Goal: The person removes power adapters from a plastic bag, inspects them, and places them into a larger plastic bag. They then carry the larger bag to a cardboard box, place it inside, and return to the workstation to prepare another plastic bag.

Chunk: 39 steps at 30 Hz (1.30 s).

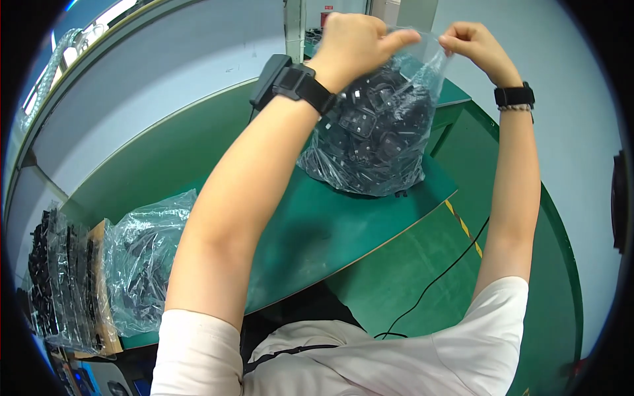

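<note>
A clear plastic bag (370, 142) full of small black plastic parts stands upright on the green tabletop (317, 218). Its top edge is pulled up between my two hands. My left hand (360, 43) is closed at the bag's upper left, with the thumb stretched toward the right along the rim. My right hand (472, 46) pinches the upper right corner of the bag between thumb and fingers. Part of the bag's left side lies behind my left hand and wrist.
Left on the table lie another clear bag (142, 264) with dark parts, a strip of cardboard (105, 290) and stacked black parts in clear wrapping (63, 277). A black cable (432, 280) runs over the green floor (396, 277) by the table's front edge. A pale wall (172, 86) rises behind.
</note>
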Motion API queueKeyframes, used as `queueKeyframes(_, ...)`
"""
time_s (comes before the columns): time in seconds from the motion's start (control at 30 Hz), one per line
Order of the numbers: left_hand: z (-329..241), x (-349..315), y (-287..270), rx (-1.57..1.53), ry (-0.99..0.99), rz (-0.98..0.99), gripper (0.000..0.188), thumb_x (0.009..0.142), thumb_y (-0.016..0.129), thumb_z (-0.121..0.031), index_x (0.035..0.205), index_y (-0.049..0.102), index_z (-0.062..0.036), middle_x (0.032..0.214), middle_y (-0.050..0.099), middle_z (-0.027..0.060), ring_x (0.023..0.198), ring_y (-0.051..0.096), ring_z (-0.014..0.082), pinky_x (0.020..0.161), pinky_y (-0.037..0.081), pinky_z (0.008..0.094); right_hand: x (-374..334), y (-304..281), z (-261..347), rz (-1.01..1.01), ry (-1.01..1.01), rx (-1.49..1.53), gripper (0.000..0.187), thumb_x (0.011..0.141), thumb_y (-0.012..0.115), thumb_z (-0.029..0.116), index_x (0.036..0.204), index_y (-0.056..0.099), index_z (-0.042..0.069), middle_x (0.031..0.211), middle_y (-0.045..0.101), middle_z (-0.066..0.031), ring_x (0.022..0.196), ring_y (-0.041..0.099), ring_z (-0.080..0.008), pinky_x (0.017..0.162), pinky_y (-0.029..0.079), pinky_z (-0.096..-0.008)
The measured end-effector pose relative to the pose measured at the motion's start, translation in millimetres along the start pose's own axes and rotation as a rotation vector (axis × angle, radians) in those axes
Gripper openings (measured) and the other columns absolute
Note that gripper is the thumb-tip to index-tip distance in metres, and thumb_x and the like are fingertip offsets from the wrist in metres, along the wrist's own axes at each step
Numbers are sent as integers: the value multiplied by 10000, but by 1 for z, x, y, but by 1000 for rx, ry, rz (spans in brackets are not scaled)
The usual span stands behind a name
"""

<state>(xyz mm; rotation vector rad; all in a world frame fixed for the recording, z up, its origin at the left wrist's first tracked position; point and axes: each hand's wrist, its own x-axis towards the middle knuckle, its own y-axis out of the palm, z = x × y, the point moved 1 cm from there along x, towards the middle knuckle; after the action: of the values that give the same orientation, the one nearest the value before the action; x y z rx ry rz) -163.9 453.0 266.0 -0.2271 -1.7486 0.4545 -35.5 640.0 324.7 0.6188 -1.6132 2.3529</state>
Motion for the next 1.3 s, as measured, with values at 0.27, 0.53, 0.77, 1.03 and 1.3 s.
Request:
queueKeyframes(0.27,48,3,-3,-169,-266,-164,466,825,455,-505,695,673,-114,679,629,99,799,576,290,776,379,385,10,2,0,-244,-137,29,254,866,545,239,931,612,3,812,626,-44,756,574,-118,749,441,-238)
queueKeyframes(0.53,33,-43,-11,-279,-342,170,478,868,490,-396,604,524,0,545,504,78,516,424,159,512,362,327,74,60,42,308,229,-232,311,811,587,272,975,627,11,848,633,-51,712,576,-129,623,485,-272)
queueKeyframes(0.77,-7,-30,-29,-157,44,-234,499,865,520,-377,567,467,20,523,420,127,496,418,240,484,347,354,109,109,-13,433,87,-559,690,678,599,613,1170,548,131,1174,537,-122,1107,481,-265,937,362,-375)
queueKeyframes(1.03,-4,-24,-35,-204,177,-284,320,815,599,-243,577,557,-34,556,521,128,562,494,280,521,371,381,55,66,8,411,207,-210,593,713,563,619,1042,632,130,1093,591,-104,1050,526,-246,886,406,-397)
queueKeyframes(1.3,4,-25,-37,-226,121,-294,426,827,560,-337,557,533,-9,581,510,167,580,478,342,532,354,425,40,65,32,565,217,-222,385,787,618,407,934,642,51,791,630,-46,706,596,-137,646,491,-275)
